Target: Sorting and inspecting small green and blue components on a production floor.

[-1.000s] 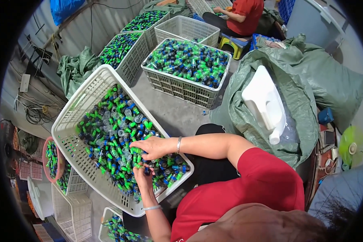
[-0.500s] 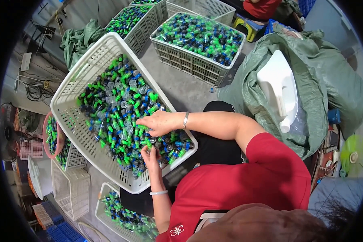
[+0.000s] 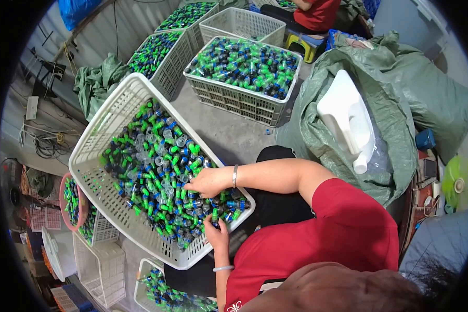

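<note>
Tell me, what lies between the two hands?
In the head view, between the left hand and right hand lie green, blue and dark plastic pieces in a white crate.

basket (image 3: 96, 130): big, white, plastic, full of little holes, set at a slant.
pile (image 3: 153, 182): lots of small green, blue and black pieces, all jumbled inside the basket, lying this way and that.
clear pieces (image 3: 181, 141): round and see-through, mixed in with the pile.
held piece (image 3: 215, 213): small, green on top, dark below, almost upright in the left hand (image 3: 217, 235).
pieces by the right hand (image 3: 210, 182): under its fingertips, partly hidden.
</note>
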Demonstrator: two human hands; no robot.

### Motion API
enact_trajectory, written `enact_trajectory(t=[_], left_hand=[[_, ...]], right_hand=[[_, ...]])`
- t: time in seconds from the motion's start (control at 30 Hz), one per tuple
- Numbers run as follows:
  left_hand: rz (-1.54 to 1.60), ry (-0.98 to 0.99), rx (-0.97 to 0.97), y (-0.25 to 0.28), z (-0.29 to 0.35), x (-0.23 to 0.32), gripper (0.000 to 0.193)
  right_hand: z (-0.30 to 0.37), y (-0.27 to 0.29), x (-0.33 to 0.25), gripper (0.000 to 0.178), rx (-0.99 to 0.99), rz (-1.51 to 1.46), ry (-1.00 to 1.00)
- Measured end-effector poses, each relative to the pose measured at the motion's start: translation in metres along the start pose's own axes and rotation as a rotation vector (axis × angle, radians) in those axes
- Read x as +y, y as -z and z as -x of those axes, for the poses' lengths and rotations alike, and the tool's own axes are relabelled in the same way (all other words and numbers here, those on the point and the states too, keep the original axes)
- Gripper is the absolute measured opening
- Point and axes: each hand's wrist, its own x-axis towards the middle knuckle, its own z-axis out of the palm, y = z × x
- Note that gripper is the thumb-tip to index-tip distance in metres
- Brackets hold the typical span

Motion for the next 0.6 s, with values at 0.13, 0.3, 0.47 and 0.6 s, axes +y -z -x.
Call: enact_trajectory(t=[0.13, 0.3, 0.47, 0.6], left_hand=[[0.041, 0.067, -0.005, -0.003, -0.001, -0.001, 0.034], [0.016, 0.005, 0.019, -0.007, -0.004, -0.002, 0.034], [0.014, 0.037, -0.004, -0.006, -0.001, -0.001, 0.033], [0.009, -0.032, 0.042, 0.0, -0.001, -0.001, 0.031]], right_hand=[[0.001, -0.005, 0.002, 0.04, 0.051, -0.015, -0.003], [0.006, -0.001, -0.001, 0.042, 0.048, -0.013, -0.014], [0.008, -0.001, 0.0, 0.042, 0.025, -0.019, -0.028], [-0.005, -0.01, 0.001, 0.039, -0.055, -0.065, -0.065]])
